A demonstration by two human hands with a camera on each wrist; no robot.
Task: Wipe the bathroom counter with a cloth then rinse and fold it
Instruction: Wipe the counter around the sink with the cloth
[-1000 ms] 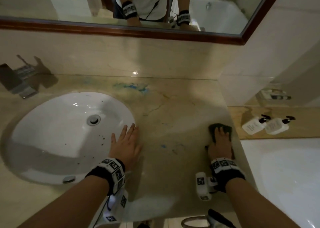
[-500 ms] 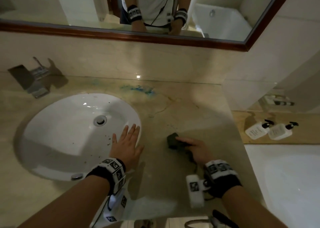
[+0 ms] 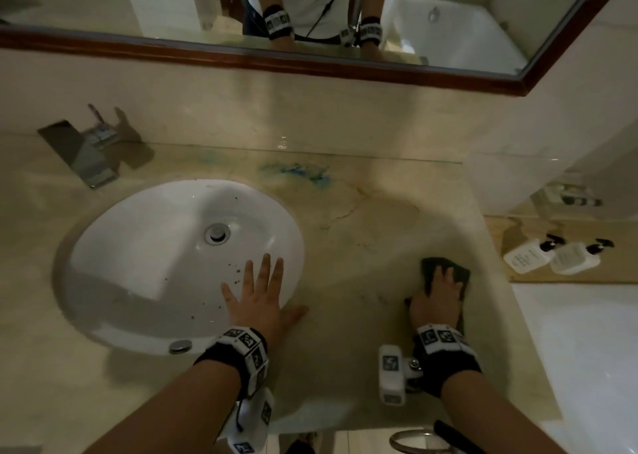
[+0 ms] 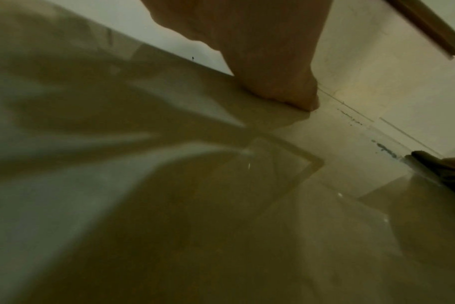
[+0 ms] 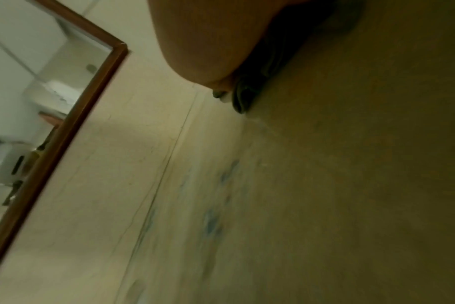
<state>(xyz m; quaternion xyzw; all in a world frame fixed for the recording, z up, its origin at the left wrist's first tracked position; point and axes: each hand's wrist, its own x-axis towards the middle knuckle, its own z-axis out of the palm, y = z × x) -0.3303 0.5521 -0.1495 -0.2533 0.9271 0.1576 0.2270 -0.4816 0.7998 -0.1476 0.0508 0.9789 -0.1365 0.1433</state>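
Note:
A dark cloth (image 3: 433, 265) lies flat on the beige marble counter (image 3: 366, 253) near its right edge. My right hand (image 3: 438, 296) presses down on the cloth with straight fingers; most of the cloth is under the palm. In the right wrist view the folded cloth edge (image 5: 243, 98) shows beneath the palm. My left hand (image 3: 257, 298) rests flat, fingers spread, on the counter at the rim of the white sink (image 3: 145, 246), fingertips over the basin. Blue smears (image 3: 300, 172) mark the counter by the back wall.
A chrome faucet (image 3: 84, 153) stands behind the sink at left. Two white pump bottles (image 3: 552, 257) lie on a wooden ledge to the right, above a white bathtub (image 3: 587, 350). A wood-framed mirror (image 3: 310, 63) hangs above the backsplash.
My right hand has swept the cloth from the counter's middle back to the right edge, after moving left from there earlier. The left hand has stayed planted at the sink rim.

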